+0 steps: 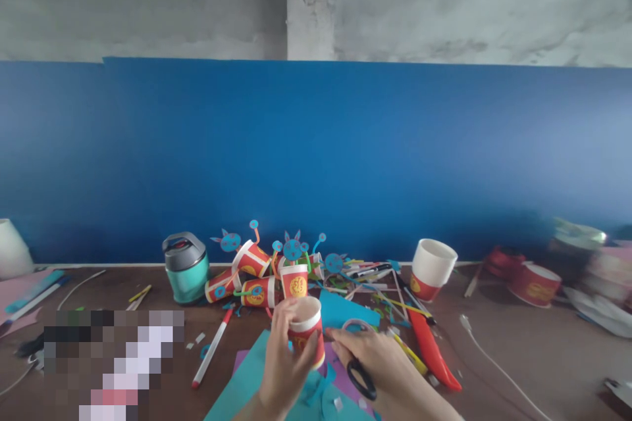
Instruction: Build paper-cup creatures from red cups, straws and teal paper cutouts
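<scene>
Presently the left hand [284, 358] grips an upright red-and-white paper cup [307, 337]; just right, touching it, the right hand [375, 358] clasps black-handled scissors [362, 378].

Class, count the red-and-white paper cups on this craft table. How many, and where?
About 8: one in the left hand, five piled behind, one stack upright mid-right, one blurred far right; more may be hidden.

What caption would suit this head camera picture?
Left hand grips a red paper cup; right hand holds scissors beside it.
</scene>
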